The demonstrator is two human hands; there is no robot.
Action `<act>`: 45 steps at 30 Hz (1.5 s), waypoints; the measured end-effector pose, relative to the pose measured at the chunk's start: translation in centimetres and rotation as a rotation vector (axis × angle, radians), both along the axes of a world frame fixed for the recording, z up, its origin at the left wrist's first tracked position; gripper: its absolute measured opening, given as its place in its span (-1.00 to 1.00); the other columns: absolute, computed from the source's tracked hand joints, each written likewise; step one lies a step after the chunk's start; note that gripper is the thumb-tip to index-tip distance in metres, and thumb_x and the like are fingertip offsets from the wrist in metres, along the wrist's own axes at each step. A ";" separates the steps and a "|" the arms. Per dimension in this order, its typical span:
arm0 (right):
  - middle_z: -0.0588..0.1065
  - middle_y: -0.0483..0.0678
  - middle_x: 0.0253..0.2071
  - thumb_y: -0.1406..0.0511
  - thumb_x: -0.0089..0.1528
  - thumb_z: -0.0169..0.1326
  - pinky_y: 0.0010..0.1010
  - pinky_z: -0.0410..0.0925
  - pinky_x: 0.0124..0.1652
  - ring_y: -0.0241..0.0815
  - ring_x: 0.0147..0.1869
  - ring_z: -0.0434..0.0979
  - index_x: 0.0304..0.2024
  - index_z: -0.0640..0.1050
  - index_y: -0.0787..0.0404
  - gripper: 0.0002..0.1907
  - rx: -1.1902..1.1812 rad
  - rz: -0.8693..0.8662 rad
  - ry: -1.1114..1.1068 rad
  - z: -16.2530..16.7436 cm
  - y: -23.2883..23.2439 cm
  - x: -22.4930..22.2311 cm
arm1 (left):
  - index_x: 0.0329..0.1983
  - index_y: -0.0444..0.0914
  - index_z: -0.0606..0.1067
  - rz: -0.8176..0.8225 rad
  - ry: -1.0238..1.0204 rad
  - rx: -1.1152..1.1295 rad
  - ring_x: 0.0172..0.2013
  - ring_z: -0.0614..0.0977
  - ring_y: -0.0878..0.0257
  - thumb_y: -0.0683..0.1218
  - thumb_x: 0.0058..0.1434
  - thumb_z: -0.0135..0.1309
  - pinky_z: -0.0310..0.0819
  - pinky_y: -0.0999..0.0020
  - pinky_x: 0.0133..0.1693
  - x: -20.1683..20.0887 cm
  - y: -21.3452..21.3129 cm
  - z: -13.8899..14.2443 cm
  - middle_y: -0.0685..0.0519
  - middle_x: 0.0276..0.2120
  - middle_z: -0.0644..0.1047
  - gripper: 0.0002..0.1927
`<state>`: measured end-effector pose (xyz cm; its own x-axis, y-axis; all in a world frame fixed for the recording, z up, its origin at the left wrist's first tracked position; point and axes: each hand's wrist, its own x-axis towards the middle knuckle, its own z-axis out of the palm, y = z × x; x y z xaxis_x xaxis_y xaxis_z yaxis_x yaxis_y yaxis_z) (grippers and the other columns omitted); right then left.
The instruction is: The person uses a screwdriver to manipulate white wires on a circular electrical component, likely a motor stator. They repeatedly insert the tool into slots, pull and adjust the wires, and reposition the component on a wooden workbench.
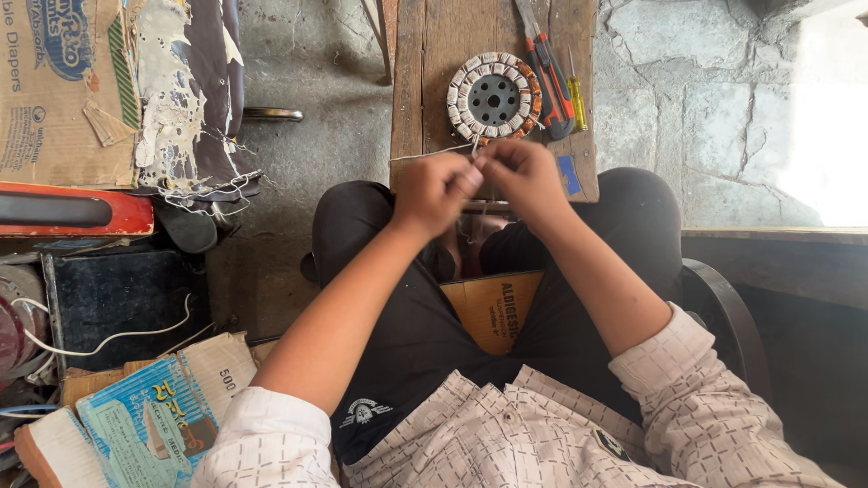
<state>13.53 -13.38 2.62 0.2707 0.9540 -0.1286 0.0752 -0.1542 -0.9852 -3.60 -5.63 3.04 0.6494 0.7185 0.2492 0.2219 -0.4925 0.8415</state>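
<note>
1. Between my knees, over the near end of a wooden board [434, 54], my left hand [432, 192] and right hand [523, 176] meet with their fingertips almost touching.
2. Both hands are closed in a pinch on a thin pale wire [425, 154]; my left thumb and forefinger press together on it, and my right fingers curl around the same spot.
3. From the pinch, the wire runs away to the left across the board's edge, and a short end rises toward the winding just ahead.
4. Just beyond my fingertips lies a round motor stator [494, 98], flat on the board, with pale wrapped coils ringing a dark metal hub pierced with holes.
5. To the right of the stator, past my right hand, lie pliers with red and black grips [550, 81] and a small yellow-handled screwdriver [576, 95].
6. Below my wrists, a piece of brown cardboard [493, 307] sits in my lap between my thighs.
</note>
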 end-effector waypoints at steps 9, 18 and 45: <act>0.65 -0.08 -0.41 0.33 0.11 0.26 -0.44 0.47 -0.29 -0.23 -0.35 0.68 -0.35 0.68 0.17 -0.93 0.155 0.668 -0.378 2.8 -0.6 -1.3 | -0.36 -0.21 0.66 0.142 0.111 -0.160 -0.54 0.65 0.26 0.05 0.19 0.21 0.46 0.34 -0.43 0.5 0.6 -0.4 0.03 -0.55 0.63 -0.76; 0.65 0.02 -0.41 0.32 0.19 0.10 -0.38 0.50 -0.25 -0.17 -0.32 0.72 -0.20 0.63 0.25 -0.82 -0.270 0.454 -0.417 2.3 -0.6 0.1 | -0.46 -0.24 0.51 -0.033 -0.035 0.127 -0.44 0.62 0.09 -0.12 0.09 0.17 0.47 0.22 -0.36 0.1 -0.1 0.9 0.02 -0.49 0.55 -0.89; 0.68 -0.03 -0.36 0.35 0.13 0.20 -0.40 0.50 -0.24 -0.27 -0.33 0.69 -0.22 0.70 0.24 -0.81 -0.161 0.514 -0.393 2.1 -0.6 0.4 | -0.38 -0.26 0.58 0.035 0.057 -0.117 -0.45 0.66 0.12 -0.04 0.25 0.16 0.48 0.25 -0.36 0.4 -0.1 0.5 -0.02 -0.48 0.60 -0.81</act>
<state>13.97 -13.95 4.76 -0.1577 0.9514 -0.2646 0.5276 -0.1453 -0.8370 -3.20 -5.69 3.52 0.6345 0.7626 0.1263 0.2858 -0.3832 0.8783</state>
